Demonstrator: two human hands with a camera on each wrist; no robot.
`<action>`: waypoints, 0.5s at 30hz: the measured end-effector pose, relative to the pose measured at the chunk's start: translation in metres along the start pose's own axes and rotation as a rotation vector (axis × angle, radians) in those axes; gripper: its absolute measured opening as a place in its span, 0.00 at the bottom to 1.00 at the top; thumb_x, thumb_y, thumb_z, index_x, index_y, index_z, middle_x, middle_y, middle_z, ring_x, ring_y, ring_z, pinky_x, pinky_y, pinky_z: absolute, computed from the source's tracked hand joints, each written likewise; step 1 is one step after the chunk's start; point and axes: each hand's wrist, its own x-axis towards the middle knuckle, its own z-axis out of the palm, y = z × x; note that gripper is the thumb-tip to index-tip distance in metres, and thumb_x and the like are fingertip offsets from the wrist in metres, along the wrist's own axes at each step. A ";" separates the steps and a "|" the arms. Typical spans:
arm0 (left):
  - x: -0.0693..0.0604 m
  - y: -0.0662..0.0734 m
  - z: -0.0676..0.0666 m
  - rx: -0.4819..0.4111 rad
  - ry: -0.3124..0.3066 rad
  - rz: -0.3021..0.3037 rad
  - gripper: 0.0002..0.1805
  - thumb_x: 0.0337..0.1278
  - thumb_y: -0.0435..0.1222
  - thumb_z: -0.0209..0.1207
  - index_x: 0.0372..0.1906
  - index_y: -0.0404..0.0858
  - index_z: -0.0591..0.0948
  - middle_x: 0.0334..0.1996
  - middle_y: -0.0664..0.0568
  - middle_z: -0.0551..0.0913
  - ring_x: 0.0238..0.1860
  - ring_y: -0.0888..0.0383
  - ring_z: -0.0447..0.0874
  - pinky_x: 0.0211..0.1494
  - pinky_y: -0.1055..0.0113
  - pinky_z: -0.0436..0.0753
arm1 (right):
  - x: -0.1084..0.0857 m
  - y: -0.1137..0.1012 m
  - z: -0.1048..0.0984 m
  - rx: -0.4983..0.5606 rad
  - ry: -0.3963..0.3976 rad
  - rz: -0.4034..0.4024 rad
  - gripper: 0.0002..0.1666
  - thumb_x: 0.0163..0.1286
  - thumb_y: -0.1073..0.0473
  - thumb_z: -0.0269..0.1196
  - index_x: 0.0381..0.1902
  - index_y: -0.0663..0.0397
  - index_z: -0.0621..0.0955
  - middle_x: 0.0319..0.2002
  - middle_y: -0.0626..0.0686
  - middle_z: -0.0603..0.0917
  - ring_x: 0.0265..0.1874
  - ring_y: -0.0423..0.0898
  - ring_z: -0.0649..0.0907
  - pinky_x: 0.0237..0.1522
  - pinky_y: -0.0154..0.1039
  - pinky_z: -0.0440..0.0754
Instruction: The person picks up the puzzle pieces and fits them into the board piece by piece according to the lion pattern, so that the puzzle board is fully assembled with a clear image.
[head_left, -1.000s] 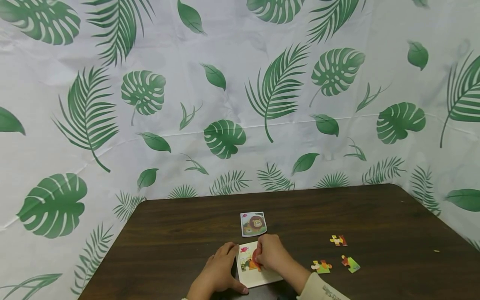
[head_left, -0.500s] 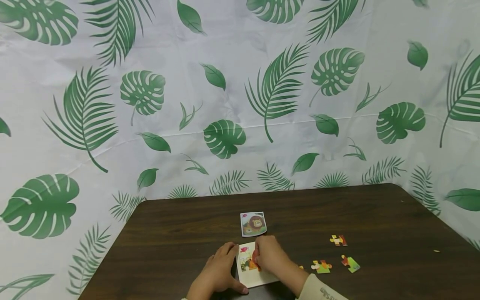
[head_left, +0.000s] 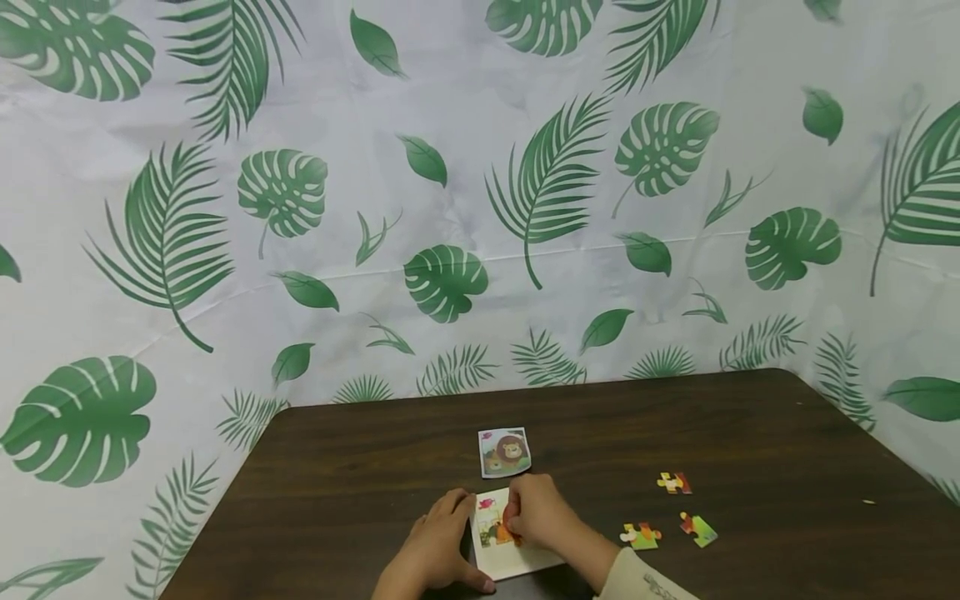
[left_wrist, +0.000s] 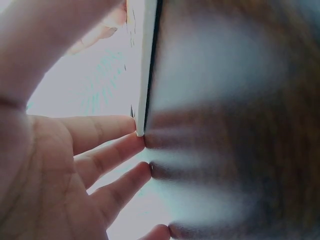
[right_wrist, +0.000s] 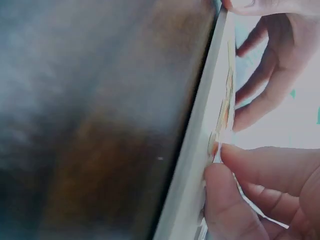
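A pale puzzle board (head_left: 525, 565) lies near the table's front edge, with coloured pieces in its left part. My left hand (head_left: 435, 546) rests at its left side, fingers spread; the left wrist view shows fingertips of this hand (left_wrist: 65, 165) touching the edge of the board (left_wrist: 145, 75). My right hand (head_left: 543, 512) is over the middle of the board, pinching a reddish-brown piece (head_left: 512, 514). In the right wrist view, thumb and forefinger of that hand (right_wrist: 270, 185) meet at the surface of the board (right_wrist: 192, 150); the hand hides most of the piece.
A lion picture card (head_left: 504, 452) lies just behind the board. To the right on the dark table (head_left: 375, 450) are three loose pieces: one farther back (head_left: 675, 482), one nearer the forearm (head_left: 641, 536) and one green-edged (head_left: 698, 529). A leaf-printed cloth (head_left: 465, 167) hangs behind.
My right hand has shifted slightly left over the board, still pinching the piece. My left hand holds its place. The head view has tilted up a little.
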 end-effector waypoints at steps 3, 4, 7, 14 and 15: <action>-0.001 0.000 0.001 0.008 0.012 0.009 0.58 0.22 0.54 0.75 0.65 0.31 0.64 0.62 0.38 0.62 0.63 0.39 0.57 0.53 0.34 0.62 | -0.001 0.004 -0.006 0.072 -0.042 0.004 0.15 0.43 0.68 0.71 0.14 0.51 0.74 0.14 0.41 0.72 0.16 0.38 0.70 0.16 0.32 0.67; -0.001 0.000 0.001 0.009 0.016 0.011 0.58 0.22 0.54 0.75 0.65 0.31 0.64 0.62 0.38 0.62 0.63 0.39 0.58 0.53 0.35 0.62 | -0.002 0.005 -0.008 0.102 -0.065 0.007 0.14 0.44 0.67 0.71 0.15 0.51 0.74 0.15 0.42 0.73 0.17 0.38 0.70 0.17 0.33 0.67; -0.002 0.000 0.001 0.017 0.029 0.020 0.59 0.21 0.54 0.75 0.65 0.31 0.64 0.62 0.38 0.62 0.62 0.39 0.58 0.53 0.35 0.63 | -0.003 0.008 -0.018 0.244 -0.145 0.037 0.10 0.48 0.66 0.69 0.19 0.54 0.76 0.20 0.45 0.76 0.20 0.40 0.74 0.20 0.35 0.72; -0.001 0.000 0.002 0.017 0.023 0.002 0.58 0.21 0.54 0.76 0.64 0.31 0.65 0.62 0.38 0.62 0.62 0.39 0.58 0.53 0.36 0.63 | -0.003 0.026 -0.052 0.495 -0.187 0.121 0.06 0.55 0.71 0.65 0.31 0.64 0.78 0.27 0.52 0.77 0.27 0.45 0.79 0.25 0.41 0.81; -0.001 0.001 0.002 0.016 0.018 -0.002 0.58 0.21 0.54 0.76 0.64 0.31 0.65 0.62 0.38 0.62 0.62 0.39 0.58 0.53 0.36 0.62 | -0.003 0.029 -0.057 0.501 -0.175 0.132 0.06 0.56 0.71 0.65 0.32 0.64 0.77 0.28 0.52 0.77 0.27 0.45 0.79 0.26 0.41 0.81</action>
